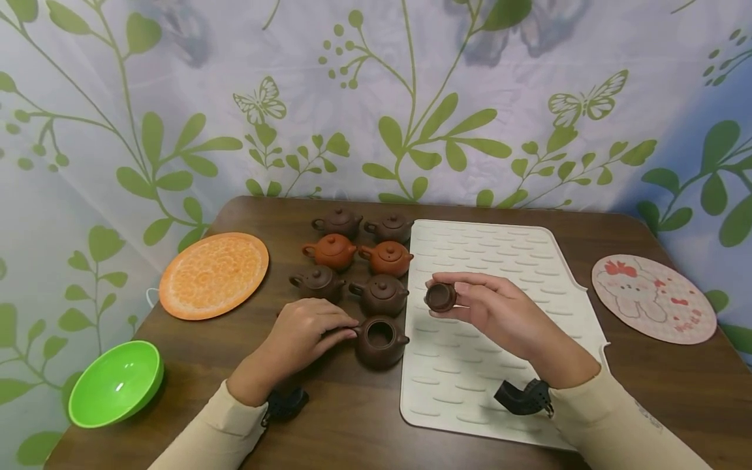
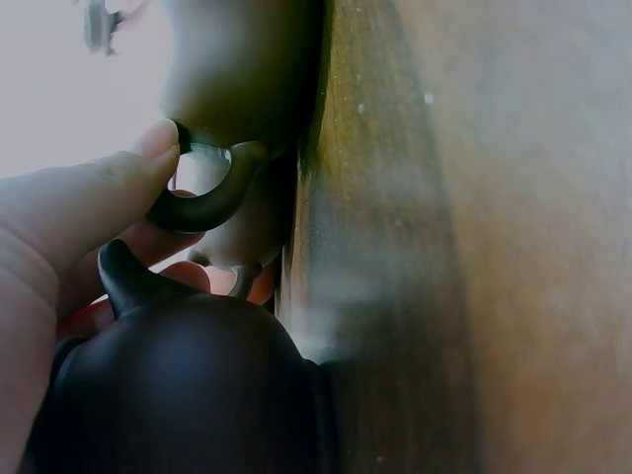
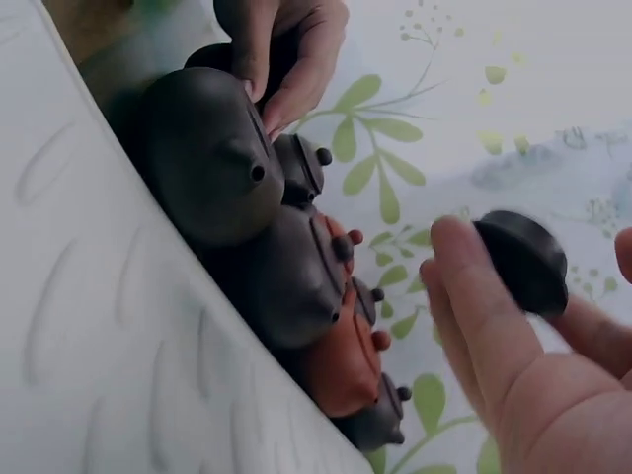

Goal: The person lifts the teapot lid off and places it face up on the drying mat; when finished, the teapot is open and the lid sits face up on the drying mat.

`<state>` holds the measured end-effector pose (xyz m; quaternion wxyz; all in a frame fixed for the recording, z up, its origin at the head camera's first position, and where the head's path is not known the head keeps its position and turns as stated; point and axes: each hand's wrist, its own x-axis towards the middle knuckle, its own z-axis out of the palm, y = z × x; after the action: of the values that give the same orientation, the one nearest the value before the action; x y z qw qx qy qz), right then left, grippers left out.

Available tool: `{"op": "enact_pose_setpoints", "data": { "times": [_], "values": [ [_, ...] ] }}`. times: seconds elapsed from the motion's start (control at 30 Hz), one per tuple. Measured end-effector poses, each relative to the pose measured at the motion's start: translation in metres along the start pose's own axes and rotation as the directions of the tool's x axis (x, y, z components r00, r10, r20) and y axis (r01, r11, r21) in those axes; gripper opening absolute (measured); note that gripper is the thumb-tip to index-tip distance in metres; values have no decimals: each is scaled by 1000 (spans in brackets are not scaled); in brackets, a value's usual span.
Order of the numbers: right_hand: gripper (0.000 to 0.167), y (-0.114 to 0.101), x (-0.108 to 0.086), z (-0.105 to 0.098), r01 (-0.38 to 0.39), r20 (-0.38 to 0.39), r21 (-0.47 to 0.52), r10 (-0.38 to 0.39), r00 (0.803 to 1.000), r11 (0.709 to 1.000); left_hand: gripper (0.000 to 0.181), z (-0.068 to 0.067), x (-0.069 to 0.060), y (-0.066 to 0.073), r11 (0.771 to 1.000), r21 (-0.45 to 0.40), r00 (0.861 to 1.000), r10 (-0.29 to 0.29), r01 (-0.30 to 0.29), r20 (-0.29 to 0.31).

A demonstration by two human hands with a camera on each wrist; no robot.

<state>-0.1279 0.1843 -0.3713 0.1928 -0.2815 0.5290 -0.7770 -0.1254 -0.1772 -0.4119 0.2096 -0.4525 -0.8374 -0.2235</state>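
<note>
In the head view, my left hand pinches the handle of a dark brown teapot whose top is uncovered. The left wrist view shows thumb and fingers at that looped handle. Another dark teapot sits close under this hand, mostly hidden from the head view. My right hand holds a small dark teapot lid above the white mat, its hollow underside facing the head camera. Behind the uncovered teapot stand two dark brown teapots, two orange-brown teapots and two more dark ones, all lidded.
A white ridged mat lies right of the teapots, its left edge close to their spouts. An orange-patterned round mat and a green bowl are at the left. A pink rabbit-patterned oval mat lies at the right. A patterned cloth hangs behind the table.
</note>
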Motion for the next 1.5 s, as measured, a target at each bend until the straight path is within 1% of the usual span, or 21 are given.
{"op": "enact_pose_setpoints", "data": {
  "times": [0.07,0.13,0.2,0.23,0.33,0.43,0.57,0.67,0.8,0.83,0.9,0.93,0.97,1.03,1.07,1.17,1.2,1.27,1.3,1.4,1.5],
  "values": [
    [37,0,-5,-3,-36,-46,-21,35,998,999,13,0,0,0,1000,1,1000,-2,2,2],
    [38,-1,-11,-6,-89,-114,-77,80,990,993,13,0,0,1,1000,2,1000,-4,4,3],
    [42,-2,-18,-8,-147,-186,-138,120,975,979,13,0,0,1,1000,1,1000,-8,8,8],
    [44,-3,-21,-9,-180,-225,-168,140,964,969,13,-1,1,2,1000,1,1000,-11,11,12],
    [52,-5,-31,-14,-244,-311,-220,169,935,944,13,-1,1,2,1000,1,1000,-21,21,19],
    [54,-8,-40,-21,-243,-347,-234,153,925,941,13,-1,0,2,1000,1,1000,-23,23,18],
    [50,-13,-53,-33,-190,-350,-202,111,930,961,13,-1,0,2,1000,5,1000,-14,14,6],
    [48,-18,-64,-41,-171,-363,-183,96,927,968,13,-2,1,3,1000,7,1000,-21,21,17],
    [47,-24,-80,-51,-168,-383,-184,86,920,969,12,-2,1,4,999,4,999,-32,32,31],
    [47,-25,-84,-54,-167,-387,-189,83,919,968,12,-2,1,4,1000,4,999,-31,30,28],
    [46,-27,-92,-60,-188,-397,-213,91,913,959,13,-2,1,3,1000,3,1000,-22,22,17],
    [46,-28,-96,-62,-205,-404,-229,99,909,951,13,-1,1,3,1000,3,1000,-14,14,8],
    [45,-29,-100,-65,-234,-411,-265,110,905,936,13,-1,1,2,1000,3,1000,-12,12,3],
    [43,-31,-108,-70,-300,-421,-350,137,897,887,14,-1,1,2,1000,1,1000,-8,8,-3],
    [42,-32,-112,-72,-334,-426,-391,153,892,858,14,-1,1,2,1000,1,1000,-6,6,-5],
    [42,-33,-123,-79,-400,-421,-479,195,886,781,13,-1,1,2,1000,0,1000,-9,9,-1],
    [42,-33,-126,-81,-413,-416,-489,211,884,768,14,-1,2,2,1000,1,1000,-8,8,0],
    [42,-34,-132,-85,-428,-403,-491,238,884,758,14,-2,2,3,1000,3,1000,-5,5,-1],
    [43,-34,-134,-87,-428,-392,-496,246,887,756,14,-2,2,3,1000,3,1000,-6,6,0],
    [42,-35,-140,-92,-414,-348,-535,254,902,736,14,-2,2,3,1000,5,1000,-5,5,-3],
    [41,-37,-143,-97,-382,-298,-568,251,921,729,14,-2,2,2,1000,4,1000,-10,10,-2]
  ]
}}
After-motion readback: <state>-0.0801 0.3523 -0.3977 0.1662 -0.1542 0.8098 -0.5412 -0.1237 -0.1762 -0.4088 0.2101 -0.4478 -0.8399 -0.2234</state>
